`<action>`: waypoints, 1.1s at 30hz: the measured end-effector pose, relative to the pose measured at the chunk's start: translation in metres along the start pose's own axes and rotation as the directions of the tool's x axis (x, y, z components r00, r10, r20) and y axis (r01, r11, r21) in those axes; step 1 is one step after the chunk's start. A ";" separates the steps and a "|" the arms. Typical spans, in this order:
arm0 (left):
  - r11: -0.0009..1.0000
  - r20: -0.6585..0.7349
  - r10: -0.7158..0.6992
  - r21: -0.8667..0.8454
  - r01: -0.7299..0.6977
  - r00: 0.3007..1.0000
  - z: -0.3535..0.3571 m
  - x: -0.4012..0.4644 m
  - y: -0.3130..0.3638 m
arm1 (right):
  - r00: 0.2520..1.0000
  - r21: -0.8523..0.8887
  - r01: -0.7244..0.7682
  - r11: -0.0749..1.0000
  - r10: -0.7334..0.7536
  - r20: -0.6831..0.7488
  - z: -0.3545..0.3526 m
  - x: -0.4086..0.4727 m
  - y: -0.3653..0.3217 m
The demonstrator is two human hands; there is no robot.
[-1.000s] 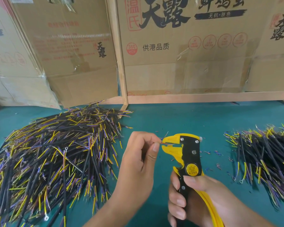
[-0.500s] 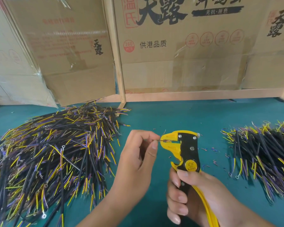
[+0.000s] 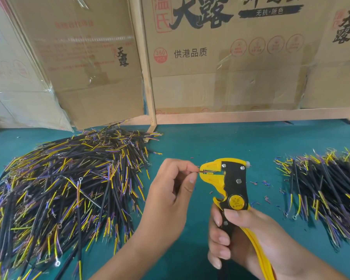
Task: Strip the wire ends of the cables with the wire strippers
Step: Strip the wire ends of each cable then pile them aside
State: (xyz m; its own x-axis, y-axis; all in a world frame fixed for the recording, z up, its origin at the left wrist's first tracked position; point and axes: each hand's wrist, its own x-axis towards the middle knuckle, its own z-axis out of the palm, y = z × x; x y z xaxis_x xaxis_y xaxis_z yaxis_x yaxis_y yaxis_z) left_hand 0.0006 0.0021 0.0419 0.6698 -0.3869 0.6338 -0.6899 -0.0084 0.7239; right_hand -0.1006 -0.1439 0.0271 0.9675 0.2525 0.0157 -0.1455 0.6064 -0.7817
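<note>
Between two cable heaps on the green counter, one wire end sits in the wire strippers.
The left hand pinches the wire; the right hand grips the handles. A loose pinch could let the wire slip out unstripped.

one head view — looking forward and down, close over the table.

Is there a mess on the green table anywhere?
Yes, a small one. Tiny bits of stripped insulation lie scattered on the table, between the wire strippers and the right cable pile. Nothing looks broken.
</note>
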 end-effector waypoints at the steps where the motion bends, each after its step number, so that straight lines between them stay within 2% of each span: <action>1: 1.000 0.002 0.006 0.003 -0.006 1.000 0.000 0.000 0.000 | 1.000 -0.004 -0.001 1.000 0.002 0.001 0.000 0.000 0.000; 8: 1.000 0.001 0.000 -0.020 0.000 1.000 0.000 0.000 0.001 | 1.000 0.005 -0.013 1.000 0.013 -0.015 0.000 0.000 0.001; 12: 1.000 -0.005 -0.017 -0.020 0.017 1.000 0.001 -0.001 0.003 | 0.996 0.042 -0.006 0.999 0.010 -0.092 0.002 0.002 0.005; 14: 1.000 0.001 -0.002 0.031 0.002 1.000 0.001 0.000 0.003 | 0.992 0.047 0.002 0.999 0.004 -0.127 0.003 0.003 0.005; 16: 0.984 0.020 0.068 0.162 -0.070 0.998 -0.002 0.002 0.004 | 0.989 0.046 0.001 0.999 0.006 -0.150 0.003 0.003 0.006; 19: 0.926 0.039 0.173 0.335 -0.176 0.984 -0.007 0.005 0.003 | 0.988 0.033 -0.018 0.999 0.023 -0.150 0.005 0.003 0.006; 23: 0.858 0.050 0.220 0.464 -0.218 0.974 -0.008 0.005 -0.001 | 0.989 0.027 -0.037 0.999 0.041 -0.144 0.006 0.003 0.007; 25: 0.843 0.059 0.211 0.494 -0.212 0.976 -0.010 0.006 -0.003 | 0.991 0.025 -0.044 0.999 0.047 -0.128 0.006 0.002 0.007; 29: 0.879 0.079 0.150 0.446 -0.169 0.986 -0.013 0.008 -0.002 | 0.993 0.019 -0.040 0.999 0.042 -0.110 0.007 0.002 0.007; 33: 0.880 0.159 0.135 0.435 -0.192 0.978 -0.018 0.009 0.001 | 0.997 0.018 -0.044 0.999 0.045 -0.063 0.005 0.001 0.005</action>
State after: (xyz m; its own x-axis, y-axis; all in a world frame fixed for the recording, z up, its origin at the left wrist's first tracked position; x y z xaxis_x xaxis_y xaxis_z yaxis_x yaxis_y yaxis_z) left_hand 0.0110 0.0147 0.0530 0.5183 -0.5260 0.6743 -0.8550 -0.3344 0.3964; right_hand -0.1012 -0.1370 0.0266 0.9710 0.2317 -0.0586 -0.1917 0.6086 -0.7700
